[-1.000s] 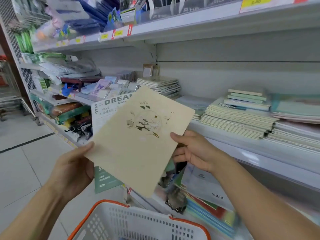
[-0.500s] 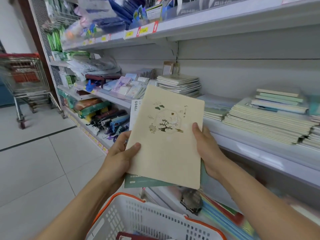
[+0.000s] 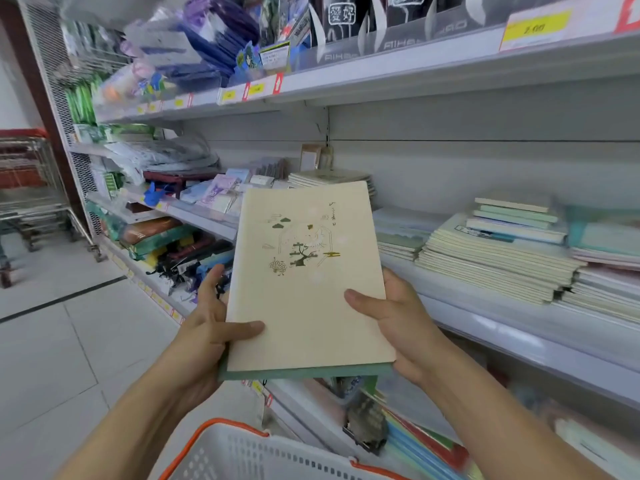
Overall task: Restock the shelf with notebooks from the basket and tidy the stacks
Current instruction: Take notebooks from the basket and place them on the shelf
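the left hand (image 3: 211, 327) and right hand (image 3: 398, 317) each grasp a side of the cream notebook (image 3: 304, 282), squared over a green one above the basket (image 3: 249, 452). likely step: carrying them to the shelf (image 3: 502, 327); next, lay them on the matching stack (image 3: 491, 261). a price tag (image 3: 535, 28) reads "2.00".

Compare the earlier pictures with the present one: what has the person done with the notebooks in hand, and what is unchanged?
The cream notebook, held tilted and fanned off the green notebook a second ago, now lies squared on top of it. The left hand shifted from supporting underneath to gripping the left edge, thumb on the cover. The right hand still holds the right edge. Both notebooks remain above the basket, not yet shelved.
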`<state>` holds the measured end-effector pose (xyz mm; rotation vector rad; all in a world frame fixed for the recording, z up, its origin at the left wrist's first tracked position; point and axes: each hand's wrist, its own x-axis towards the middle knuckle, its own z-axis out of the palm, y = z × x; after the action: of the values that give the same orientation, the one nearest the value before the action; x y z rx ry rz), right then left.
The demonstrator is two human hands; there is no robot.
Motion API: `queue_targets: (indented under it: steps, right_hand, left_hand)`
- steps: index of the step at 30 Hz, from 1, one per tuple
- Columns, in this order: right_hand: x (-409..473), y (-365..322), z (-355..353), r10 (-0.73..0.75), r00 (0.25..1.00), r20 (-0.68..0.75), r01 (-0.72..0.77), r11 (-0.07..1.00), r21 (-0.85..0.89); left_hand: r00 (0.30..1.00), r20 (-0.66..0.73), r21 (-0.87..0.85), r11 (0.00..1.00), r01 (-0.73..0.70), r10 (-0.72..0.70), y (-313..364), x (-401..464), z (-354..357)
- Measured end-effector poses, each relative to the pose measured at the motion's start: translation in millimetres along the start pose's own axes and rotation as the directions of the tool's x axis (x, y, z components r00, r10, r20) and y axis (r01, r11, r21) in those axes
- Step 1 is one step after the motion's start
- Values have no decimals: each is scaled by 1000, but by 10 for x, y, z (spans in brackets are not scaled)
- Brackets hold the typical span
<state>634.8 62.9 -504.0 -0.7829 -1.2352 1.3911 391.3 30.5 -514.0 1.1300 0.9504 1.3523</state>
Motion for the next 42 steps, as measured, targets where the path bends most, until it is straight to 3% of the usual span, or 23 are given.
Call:
queue_targets:
  steps: [3,5,7,9,12,17,20,24,29,35,39,42]
  right_hand:
    - [185,-163,29,-91,985,-147,95,995,19]
    - [349,-284,31,-98,976,-193,107,994,38]
    - [506,-406,-21,7,990,-140,8,994,105]
    - [646,-500,-107,115,988,-103,-99,983,152]
    - [906,-519,-248,134,968,-212,-71,957,281]
    - [1282,-399,-416,183,925,-333,-9,887,463]
    - [1397,-281,-463,199,872,-447,-22,929,370]
    - [1517,-148,-425,82,807,-585,14,987,158]
    - [1550,-98,-408,-6,787,-617,-44,997,-67]
    - [1548,-112,-404,-11,812,-584,-74,990,-121]
    - [1544,-131,-415,-3,798,-603,-94,987,-131]
    - [1494,-177,-401,-7,794,-608,-90,988,-128]
  left_hand:
    - [993,-11,285,952,114,-116,214,161,159]
    - [994,-102,356,932,70,-36,312,455,253]
    - [994,-108,342,939,32,5,430,806,375]
    - [995,-48,299,949,100,-90,509,1160,497]
    - [978,22,239,951,199,-210,586,1698,649]
    - [964,-110,242,934,261,-241,471,2441,909]
    - [964,-177,308,919,246,-199,298,2702,1052]
    - [975,-160,394,896,206,-154,100,2870,1231]
    - [990,-128,602,789,123,-57,-21,2907,1341]
    - [990,-139,701,705,109,-15,-105,2880,1354]
    - [994,-83,503,858,102,-69,-67,2788,1311]
    - [991,-91,509,851,127,-93,50,2732,1254]
